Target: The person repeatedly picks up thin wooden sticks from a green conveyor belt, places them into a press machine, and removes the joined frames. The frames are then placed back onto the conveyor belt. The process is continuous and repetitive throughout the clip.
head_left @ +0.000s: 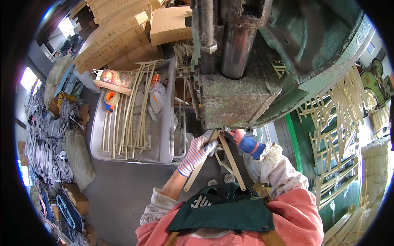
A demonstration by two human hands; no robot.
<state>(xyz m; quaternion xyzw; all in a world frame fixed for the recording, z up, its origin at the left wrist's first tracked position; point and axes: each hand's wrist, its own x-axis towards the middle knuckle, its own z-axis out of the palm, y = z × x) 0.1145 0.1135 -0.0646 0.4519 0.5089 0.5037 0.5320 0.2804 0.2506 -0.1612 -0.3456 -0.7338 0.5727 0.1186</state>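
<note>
Two pale flat strips with holes at their ends spread downward in an inverted V under the press. My left hand [198, 153], in a striped glove, is closed around the left strip [193, 178] near its upper part. The right strip [232, 163] slants down toward my apron. At the top of the V, my right hand [243, 141], in a red and blue glove, has bent fingers close under the press block [238, 98]. Its fingertips are partly hidden, so what they pinch does not show. The strips' upper ends lie at the block's lower edge.
The green press [312, 53] fills the upper right. Left of it stands a grey plastic bin [166, 123] with long strips, a tape roll [111, 97] and a box [116, 80] on it. Pale wooden frames [334, 164] are piled at right. Cardboard cartons [115, 37] are stacked behind.
</note>
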